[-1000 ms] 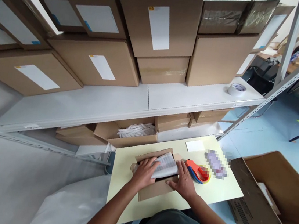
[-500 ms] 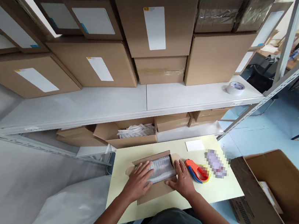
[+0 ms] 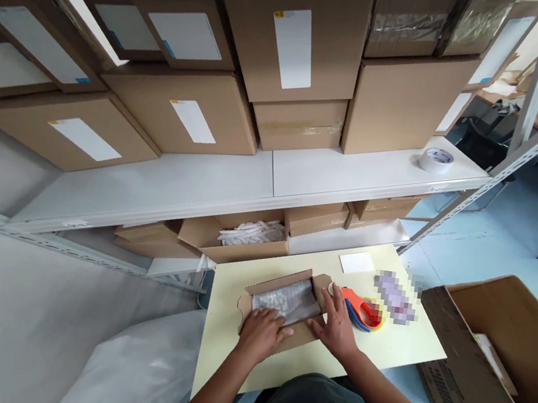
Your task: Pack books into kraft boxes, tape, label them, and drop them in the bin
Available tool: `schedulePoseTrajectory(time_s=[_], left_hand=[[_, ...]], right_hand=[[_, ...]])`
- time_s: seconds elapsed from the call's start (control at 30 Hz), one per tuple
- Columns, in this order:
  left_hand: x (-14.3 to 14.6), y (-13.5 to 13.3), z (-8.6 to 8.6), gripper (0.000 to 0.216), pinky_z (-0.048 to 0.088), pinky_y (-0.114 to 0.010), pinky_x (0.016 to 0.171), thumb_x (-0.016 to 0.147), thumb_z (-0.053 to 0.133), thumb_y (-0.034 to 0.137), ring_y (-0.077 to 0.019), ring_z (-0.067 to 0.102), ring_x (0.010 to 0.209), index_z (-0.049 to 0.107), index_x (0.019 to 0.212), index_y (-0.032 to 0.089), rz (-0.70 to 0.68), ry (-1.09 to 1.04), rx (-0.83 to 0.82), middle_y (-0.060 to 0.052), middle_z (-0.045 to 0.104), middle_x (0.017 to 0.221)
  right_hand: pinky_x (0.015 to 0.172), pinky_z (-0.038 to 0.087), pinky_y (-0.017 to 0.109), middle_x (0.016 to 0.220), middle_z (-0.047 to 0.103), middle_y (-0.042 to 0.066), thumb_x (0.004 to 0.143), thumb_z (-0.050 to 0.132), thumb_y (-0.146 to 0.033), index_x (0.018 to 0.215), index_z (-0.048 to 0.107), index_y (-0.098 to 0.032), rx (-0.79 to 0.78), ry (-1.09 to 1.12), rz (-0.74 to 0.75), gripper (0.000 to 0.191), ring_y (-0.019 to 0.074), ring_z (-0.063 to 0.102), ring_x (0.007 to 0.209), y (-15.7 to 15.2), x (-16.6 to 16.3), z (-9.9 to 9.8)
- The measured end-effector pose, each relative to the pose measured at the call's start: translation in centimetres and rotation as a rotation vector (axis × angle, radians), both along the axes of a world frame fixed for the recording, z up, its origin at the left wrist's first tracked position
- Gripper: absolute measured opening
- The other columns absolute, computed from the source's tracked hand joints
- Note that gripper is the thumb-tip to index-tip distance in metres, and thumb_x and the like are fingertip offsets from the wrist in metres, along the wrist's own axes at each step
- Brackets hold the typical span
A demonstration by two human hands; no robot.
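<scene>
A small open cardboard box (image 3: 256, 290) lies on the pale yellow table (image 3: 226, 362) in front of me. Inside it sits a flat item in clear bubbly wrap (image 3: 288, 299). My left hand (image 3: 261, 335) rests on the box's near left edge with fingers touching the wrapped item. My right hand (image 3: 337, 328) lies flat against the box's right side, fingers spread. An orange tape dispenser (image 3: 362, 309) sits just right of my right hand.
A white card (image 3: 357, 262) and a blurred small object (image 3: 394, 298) lie on the table's far right. A large open carton (image 3: 496, 367) stands on the floor at right. White shelves (image 3: 231, 183) hold many labelled cartons and a tape roll (image 3: 436, 159). White plastic sheeting (image 3: 135, 369) lies at left.
The printed sheet that stood up from the box is down inside it. My left hand slid back toward the box's near edge. The view shifted slightly.
</scene>
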State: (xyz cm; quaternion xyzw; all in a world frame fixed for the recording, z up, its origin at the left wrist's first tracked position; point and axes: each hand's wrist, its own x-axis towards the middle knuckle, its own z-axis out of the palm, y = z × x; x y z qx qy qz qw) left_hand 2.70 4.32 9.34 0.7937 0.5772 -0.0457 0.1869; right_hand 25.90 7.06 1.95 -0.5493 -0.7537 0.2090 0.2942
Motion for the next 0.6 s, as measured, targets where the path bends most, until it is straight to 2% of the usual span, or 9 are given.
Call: schedulePoseTrajectory(time_s=[0.1,0.2,0.27,0.3,0.37,0.4,0.43,0.5,0.6], left_hand=[[-1.0,-0.1,-0.2,0.042,0.049,-0.052,0.1,0.102,0.043,0.047,-0.0338,0.066,0.114,0.073,0.119,0.023,0.044,-0.072,0.005,-0.013,0.073,0.121],[-3.2,-1.1,-0.1,0.037,0.038,-0.054,0.115,0.099,0.049,0.045,-0.0321,0.057,0.131,0.069,0.126,0.029,0.172,-0.242,0.191,-0.008,0.067,0.135],[-4.7,-2.3,-0.3,0.04,0.035,-0.054,0.118,0.098,0.048,0.045,-0.0317,0.052,0.136,0.065,0.131,0.028,0.421,-0.353,0.366,-0.009,0.064,0.139],[-5.1,-2.9,-0.5,0.044,0.039,-0.054,0.115,0.098,0.048,0.047,-0.032,0.053,0.135,0.061,0.135,0.026,0.589,-0.414,0.426,-0.011,0.063,0.139],[-5.4,-4.1,-1.1,0.052,0.05,-0.051,0.105,0.098,0.046,0.051,-0.0312,0.06,0.128,0.054,0.141,0.023,0.848,-0.561,0.388,-0.013,0.065,0.135],[-5.2,-4.6,-1.4,0.053,0.053,-0.048,0.101,0.098,0.045,0.052,-0.03,0.063,0.124,0.052,0.142,0.024,0.882,-0.635,0.287,-0.013,0.066,0.133],[-4.9,-4.9,-1.8,0.052,0.054,-0.046,0.1,0.098,0.046,0.052,-0.029,0.065,0.122,0.053,0.142,0.025,0.845,-0.688,0.16,-0.012,0.068,0.131],[-4.0,-5.4,-2.3,0.049,0.052,-0.046,0.104,0.095,0.053,0.052,-0.0292,0.063,0.125,0.058,0.138,0.028,0.654,-0.697,-0.054,-0.01,0.069,0.132],[-3.5,-5.7,-3.0,0.053,0.048,-0.047,0.11,0.085,0.069,0.049,-0.0313,0.058,0.131,0.062,0.134,0.029,0.472,-0.638,-0.097,-0.01,0.064,0.138]], right_hand=[[0.116,0.039,0.06,0.168,0.022,0.017,0.085,0.072,-0.031,0.158,0.029,-0.026,-0.063,0.079,-0.05,0.085,0.0392,0.027,0.153,-0.2,0.0,0.5],[0.112,0.046,0.055,0.16,0.04,0.019,0.092,0.064,-0.037,0.161,0.02,-0.024,-0.147,0.21,-0.1,0.083,0.0353,0.045,0.144,-0.1,0.3,0.9],[0.107,0.051,0.053,0.149,0.054,0.018,0.096,0.059,-0.042,0.162,0.018,-0.022,-0.195,0.28,-0.105,0.08,0.0328,0.058,0.132,0.0,0.6,1.1],[0.105,0.053,0.052,0.145,0.058,0.018,0.097,0.057,-0.045,0.162,0.02,-0.021,-0.209,0.296,-0.09,0.078,0.032,0.061,0.127,0.1,0.7,1.3],[0.106,0.052,0.051,0.142,0.061,0.017,0.097,0.056,-0.048,0.159,0.03,-0.021,-0.205,0.277,0.012,0.072,0.0316,0.062,0.127,0.3,0.9,1.7],[0.108,0.05,0.052,0.142,0.061,0.017,0.096,0.058,-0.05,0.156,0.036,-0.021,-0.188,0.242,0.101,0.07,0.0321,0.059,0.13,0.4,1.0,1.9],[0.111,0.048,0.052,0.143,0.061,0.017,0.095,0.06,-0.052,0.153,0.043,-0.021,-0.169,0.196,0.205,0.068,0.0329,0.055,0.135,0.5,1.1,2.2],[0.114,0.044,0.054,0.146,0.059,0.016,0.091,0.065,-0.055,0.148,0.052,-0.021,-0.137,0.097,0.389,0.067,0.0343,0.047,0.142,0.9,1.3,2.6],[0.114,0.044,0.054,0.146,0.059,0.016,0.084,0.071,-0.061,0.142,0.058,-0.022,-0.116,0.002,0.513,0.071,0.0351,0.044,0.143,1.8,1.9,3.1]])
